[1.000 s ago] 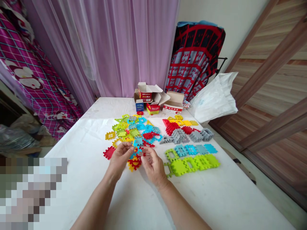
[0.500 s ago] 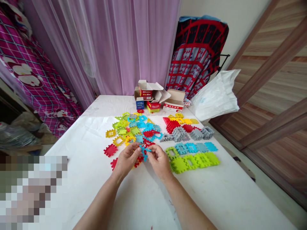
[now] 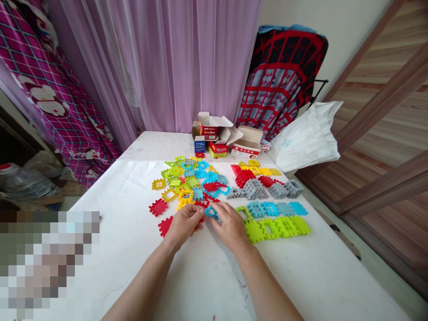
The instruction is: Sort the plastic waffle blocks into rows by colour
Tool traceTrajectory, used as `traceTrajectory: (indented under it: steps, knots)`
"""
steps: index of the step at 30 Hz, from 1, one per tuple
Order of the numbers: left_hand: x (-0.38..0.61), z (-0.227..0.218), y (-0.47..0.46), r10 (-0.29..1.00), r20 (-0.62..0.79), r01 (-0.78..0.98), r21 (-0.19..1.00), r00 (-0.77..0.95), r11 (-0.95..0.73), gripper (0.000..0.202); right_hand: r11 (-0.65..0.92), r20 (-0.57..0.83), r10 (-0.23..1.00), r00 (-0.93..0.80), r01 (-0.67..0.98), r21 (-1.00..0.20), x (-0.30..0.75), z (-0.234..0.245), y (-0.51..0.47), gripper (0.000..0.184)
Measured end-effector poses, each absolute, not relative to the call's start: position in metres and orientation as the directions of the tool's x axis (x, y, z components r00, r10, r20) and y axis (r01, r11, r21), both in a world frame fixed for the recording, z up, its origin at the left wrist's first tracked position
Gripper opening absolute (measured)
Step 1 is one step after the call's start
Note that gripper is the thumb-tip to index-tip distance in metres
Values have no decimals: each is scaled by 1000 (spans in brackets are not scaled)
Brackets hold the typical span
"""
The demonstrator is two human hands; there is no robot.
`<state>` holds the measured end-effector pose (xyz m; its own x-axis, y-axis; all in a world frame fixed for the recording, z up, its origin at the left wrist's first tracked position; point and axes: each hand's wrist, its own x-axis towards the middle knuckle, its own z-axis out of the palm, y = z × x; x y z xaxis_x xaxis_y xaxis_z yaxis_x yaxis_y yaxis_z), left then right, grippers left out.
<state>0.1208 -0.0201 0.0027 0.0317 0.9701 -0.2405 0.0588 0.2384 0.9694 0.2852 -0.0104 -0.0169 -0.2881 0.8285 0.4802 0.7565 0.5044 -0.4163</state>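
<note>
Centre of frame, low on table (image 3: 133,249): right hand (image 3: 230,225) pinches blue tile (image 3: 211,212); left hand (image 3: 184,224) curled beside, grip unclear. I think: keep teeth aligned w/ slots, press evenly.

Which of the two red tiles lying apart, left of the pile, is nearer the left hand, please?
The lower red tile, right beside the left hand; the upper red tile lies farther off.
</note>
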Motion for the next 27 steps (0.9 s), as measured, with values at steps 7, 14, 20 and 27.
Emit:
traceTrajectory:
  steps: [7,14,20,27]
  knots:
    - [104,-5,-12,986,28,305,952,-165,24,36,383,355,885,-301,905,-187,303,1,-4,39]
    - [94,-9,-7,967,93,316,949,-238,-13,33,353,283,910,-304,925,-143,303,-1,-3,23]
    - [93,-10,-7,959,112,317,948,-259,-25,34,346,315,904,-290,927,-141,303,-4,0,26]
    - [82,-8,-3,921,160,361,932,-356,-22,35,355,384,888,-255,909,-219,306,-2,-2,33]
